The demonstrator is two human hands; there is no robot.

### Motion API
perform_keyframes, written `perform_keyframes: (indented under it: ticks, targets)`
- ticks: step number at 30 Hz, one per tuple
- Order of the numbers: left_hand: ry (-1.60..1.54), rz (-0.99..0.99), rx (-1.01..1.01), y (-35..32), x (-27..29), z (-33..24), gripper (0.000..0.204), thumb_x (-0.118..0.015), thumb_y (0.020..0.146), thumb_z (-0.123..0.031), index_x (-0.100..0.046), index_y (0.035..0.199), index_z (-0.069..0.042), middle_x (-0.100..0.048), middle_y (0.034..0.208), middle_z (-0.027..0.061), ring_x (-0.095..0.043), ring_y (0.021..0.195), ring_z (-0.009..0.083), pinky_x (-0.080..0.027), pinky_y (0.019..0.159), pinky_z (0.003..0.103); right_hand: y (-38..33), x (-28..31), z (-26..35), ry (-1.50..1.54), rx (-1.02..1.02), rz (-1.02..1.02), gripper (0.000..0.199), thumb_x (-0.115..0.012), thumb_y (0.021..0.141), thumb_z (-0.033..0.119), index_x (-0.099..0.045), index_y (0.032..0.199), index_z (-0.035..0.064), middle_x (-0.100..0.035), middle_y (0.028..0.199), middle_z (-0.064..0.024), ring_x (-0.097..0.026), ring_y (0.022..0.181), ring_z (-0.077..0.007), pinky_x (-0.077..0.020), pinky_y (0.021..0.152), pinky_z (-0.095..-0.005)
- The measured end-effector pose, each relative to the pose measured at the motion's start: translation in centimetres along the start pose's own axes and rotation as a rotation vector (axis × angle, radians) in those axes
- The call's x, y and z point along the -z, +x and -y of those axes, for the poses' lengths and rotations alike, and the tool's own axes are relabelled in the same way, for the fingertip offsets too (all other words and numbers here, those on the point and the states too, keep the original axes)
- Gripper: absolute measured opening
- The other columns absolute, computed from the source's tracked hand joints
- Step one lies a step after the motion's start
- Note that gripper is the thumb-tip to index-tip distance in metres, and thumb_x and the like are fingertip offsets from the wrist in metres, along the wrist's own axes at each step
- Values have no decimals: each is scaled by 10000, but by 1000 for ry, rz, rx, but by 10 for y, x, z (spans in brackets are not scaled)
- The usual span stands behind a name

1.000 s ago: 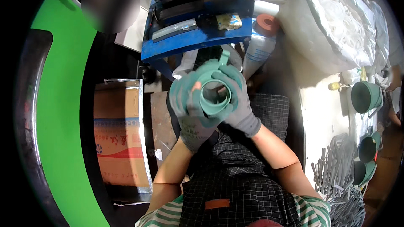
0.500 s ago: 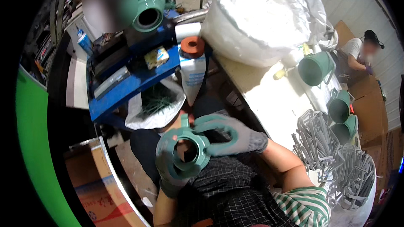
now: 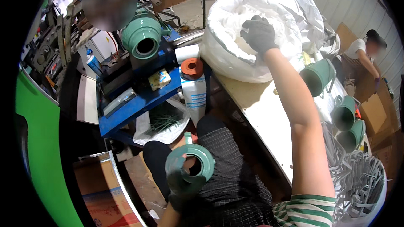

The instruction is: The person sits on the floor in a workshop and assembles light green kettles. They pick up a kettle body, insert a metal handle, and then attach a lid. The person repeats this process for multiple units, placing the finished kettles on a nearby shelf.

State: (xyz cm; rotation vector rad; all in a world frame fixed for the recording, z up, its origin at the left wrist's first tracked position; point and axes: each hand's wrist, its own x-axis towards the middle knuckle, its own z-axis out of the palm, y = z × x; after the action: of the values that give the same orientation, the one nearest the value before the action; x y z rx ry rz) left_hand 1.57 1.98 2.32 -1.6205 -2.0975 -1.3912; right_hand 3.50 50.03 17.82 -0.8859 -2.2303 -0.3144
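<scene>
The right hand (image 3: 259,35), half a second ago beside the green fitting (image 3: 205,156), is now over the white bag (image 3: 240,70) on the worktop (image 3: 263,120); its fingers are bent, and whether they pinch anything I cannot tell. The left hand (image 3: 183,187) holds the fitting above the lap (image 3: 221,147), fingers curled round its left and near side. One fitting is held; three green cups (image 3: 323,75) sit at right. The fitting's mouth faces up, its axis running upward, its tab (image 3: 188,138) pointing away from the body.
</scene>
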Motion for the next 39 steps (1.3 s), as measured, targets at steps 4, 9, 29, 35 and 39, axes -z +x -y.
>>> perform_keyframes:
  ticks: [4,9,29,35,39]
  targets:
    - [222,33,-121,19,10,-22,499,-644,921,-51,-505,1386,64,-586,1300,252,-631,1139,430,-523,986,503,4,-1,-23,347,-180,14,349,-758,898,435,-820,1072,138,-773,1085,-122,-725,1016,-312,-546,933,-414]
    - [152,100,-29,13,6,-10,578,-682,916,-76,-466,1433,67,-568,1316,231,-603,1160,436,-507,994,487,-7,28,-26,1081,-562,17,361,-873,858,231,-766,1113,-2,-748,889,-35,-630,731,-89,-490,645,-249]
    - [191,94,-118,-7,20,21,301,-860,703,-338,-772,921,-150,-653,1145,49,-618,1166,371,-585,891,516,-251,107,172,1081,588,480,324,-821,855,213,-732,1129,67,-728,943,-74,-703,781,-263,-558,668,-339]
    - [191,152,-60,2,34,26,326,-832,700,-322,-764,950,-123,-669,1127,90,-619,1137,391,-577,873,512,-241,98,163,824,1022,348,407,-756,856,363,-718,1153,87,-693,1169,-107,-671,1100,-286,-562,941,-462]
    - [233,171,-72,15,37,26,277,-787,738,-316,-745,913,-105,-658,1082,73,-621,1109,370,-542,904,510,-244,93,179,818,962,505,442,-743,844,380,-714,1156,69,-657,1266,-127,-627,1211,-333,-479,1102,-521]
